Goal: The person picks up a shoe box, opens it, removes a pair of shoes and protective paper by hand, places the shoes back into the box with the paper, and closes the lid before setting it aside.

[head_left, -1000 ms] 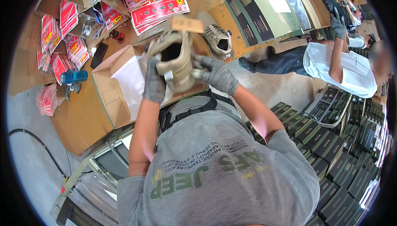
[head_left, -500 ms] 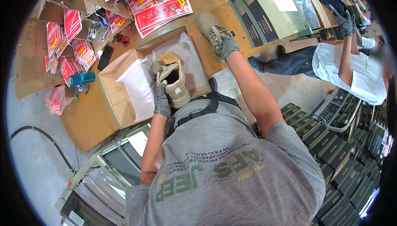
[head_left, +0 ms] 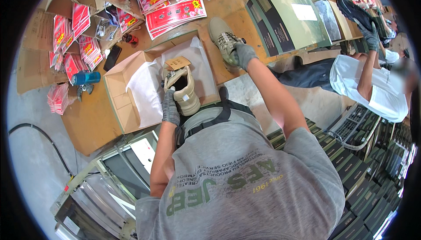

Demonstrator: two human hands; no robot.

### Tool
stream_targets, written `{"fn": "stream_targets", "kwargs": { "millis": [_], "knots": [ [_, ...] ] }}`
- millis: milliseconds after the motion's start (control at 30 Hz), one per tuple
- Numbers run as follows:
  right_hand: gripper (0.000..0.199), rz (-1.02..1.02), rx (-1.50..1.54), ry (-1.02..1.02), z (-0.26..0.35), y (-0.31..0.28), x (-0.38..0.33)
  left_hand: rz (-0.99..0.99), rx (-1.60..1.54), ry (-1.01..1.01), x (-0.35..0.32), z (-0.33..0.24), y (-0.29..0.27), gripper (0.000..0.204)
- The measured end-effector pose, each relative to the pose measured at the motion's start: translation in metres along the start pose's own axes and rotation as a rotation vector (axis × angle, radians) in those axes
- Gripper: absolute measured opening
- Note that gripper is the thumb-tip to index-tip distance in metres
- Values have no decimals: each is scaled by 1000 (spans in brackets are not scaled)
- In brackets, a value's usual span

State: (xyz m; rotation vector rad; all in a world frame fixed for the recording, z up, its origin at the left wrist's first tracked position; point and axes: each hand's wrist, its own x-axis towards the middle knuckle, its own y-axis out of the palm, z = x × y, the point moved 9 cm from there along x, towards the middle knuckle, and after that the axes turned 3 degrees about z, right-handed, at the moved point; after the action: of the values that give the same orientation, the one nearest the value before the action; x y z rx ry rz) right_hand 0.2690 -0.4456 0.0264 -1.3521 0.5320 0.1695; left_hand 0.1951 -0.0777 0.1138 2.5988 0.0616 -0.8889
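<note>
Meanwhile, the gloved left hand (head_left: 170, 107) grips a beige shoe (head_left: 186, 91) over the open box (head_left: 120, 104) at the tabletop's (head_left: 87, 121) near edge, while the right hand (head_left: 244, 54) clasps a second shoe (head_left: 222, 38) farther back.

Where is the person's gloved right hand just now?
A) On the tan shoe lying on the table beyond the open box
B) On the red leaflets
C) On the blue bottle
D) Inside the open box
A: the right hand grips the shoe lying on the table.

gloved hands (head_left: 170, 107), beige shoes (head_left: 186, 91), open box (head_left: 120, 91)
</note>
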Motion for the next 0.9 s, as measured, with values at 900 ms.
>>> {"fn": "stream_targets", "kwargs": {
  "millis": [900],
  "knots": [
    [57,222,1105,157,-22,60,-26,-69,-10,48,3,8,-11,57]
  ]
}}
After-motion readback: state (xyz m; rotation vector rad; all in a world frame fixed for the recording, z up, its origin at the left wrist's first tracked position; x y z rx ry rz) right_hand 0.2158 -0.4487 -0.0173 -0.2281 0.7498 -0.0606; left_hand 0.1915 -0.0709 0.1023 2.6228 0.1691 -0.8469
